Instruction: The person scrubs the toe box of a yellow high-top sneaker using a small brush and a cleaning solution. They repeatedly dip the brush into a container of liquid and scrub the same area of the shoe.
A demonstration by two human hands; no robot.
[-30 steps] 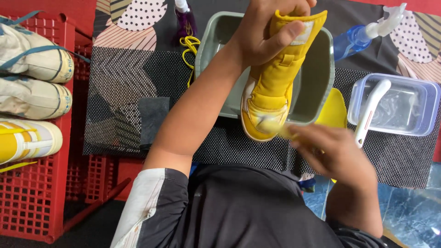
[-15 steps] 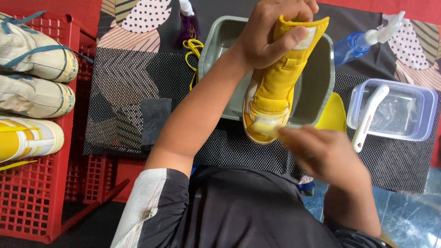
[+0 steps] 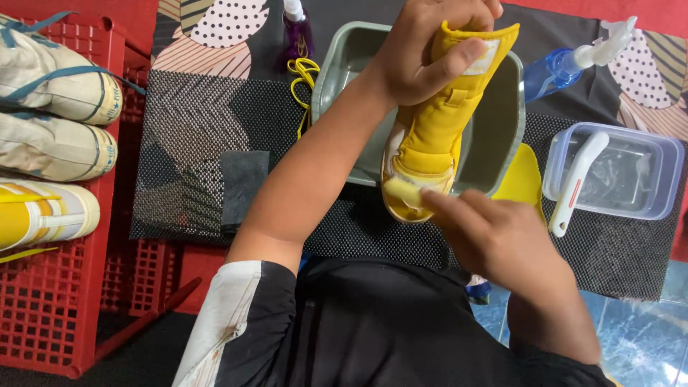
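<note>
Over the grey wash basin [image 3: 502, 136], my left hand [image 3: 423, 50] clamps the tongue and collar of a yellow high-top sneaker [image 3: 430, 136], toe pointing down toward me, while my right hand [image 3: 502, 236] presses a small pale-yellow scrubber [image 3: 403, 192] (brush or sponge, I cannot tell) against the toe cap. My right fingers are curled round the scrubber and the left is closed tight on the shoe.

To do this well, I judge the shoe should stay hung above the basin so drips fall in, not on the black non-slip mat [image 3: 193, 143]. Short, light strokes across the toe suit the fabric better than hard grinding, and my left grip must stay firm so the shoe does not twist under the pressure.

Within reach to my right sits a clear plastic tub [image 3: 645, 179] with a white-handled brush [image 3: 577, 179] resting in it, and beyond it a blue spray bottle [image 3: 559, 64]. Loose yellow laces [image 3: 301, 75] lie beside the basin; more sneakers [image 3: 50, 129] wait on the red crate [image 3: 57, 301] at my left.
</note>
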